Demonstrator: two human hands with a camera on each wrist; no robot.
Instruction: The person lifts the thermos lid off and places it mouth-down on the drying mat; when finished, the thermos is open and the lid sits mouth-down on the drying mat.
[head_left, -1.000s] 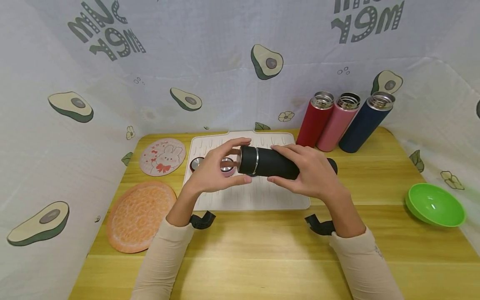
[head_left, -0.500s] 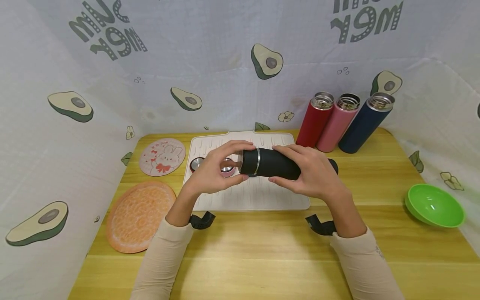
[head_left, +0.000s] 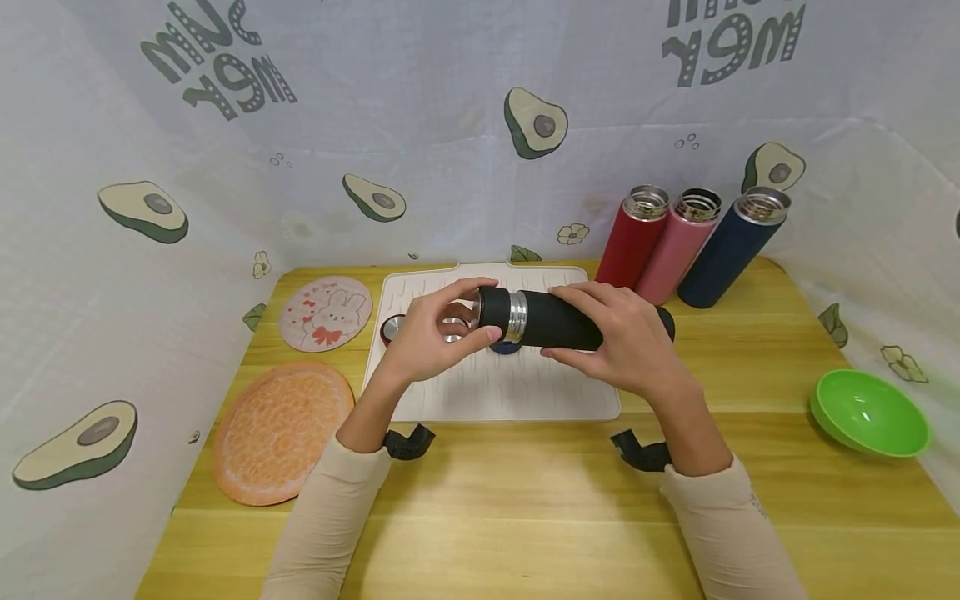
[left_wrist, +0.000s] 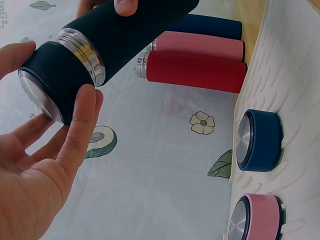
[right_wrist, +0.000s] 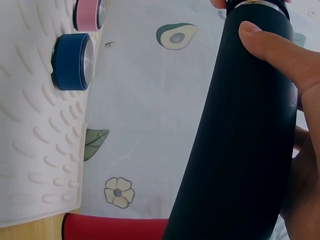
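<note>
My right hand (head_left: 618, 337) grips the body of a black thermos bottle (head_left: 558, 321), which lies tilted nearly sideways above the white mat. With thumb and fingers my left hand (head_left: 431, 335) pinches the bottle's black lid (left_wrist: 56, 75), whose end is silver. Between lid and body a band of the shiny metal neck (left_wrist: 82, 52) shows, the lid still in line with the neck. Beneath the hands, a blue lid (left_wrist: 260, 140) and a pink lid (left_wrist: 257, 217) stand on the white mat (head_left: 510, 400); a red-edged lid (head_left: 392, 327) is partly covered by my left hand.
Lidless red (head_left: 632, 237), pink (head_left: 678, 250) and navy (head_left: 735, 250) thermos bottles stand upright at the back right. A green bowl (head_left: 870, 412) sits at the right edge. Two round mats, one with a rabbit (head_left: 326, 314) and one orange (head_left: 283, 433), lie at left.
The black lid has shifted left, away from the bottle body, and the metal neck now shows between them. The right hand holds the bottle in nearly the same place.
</note>
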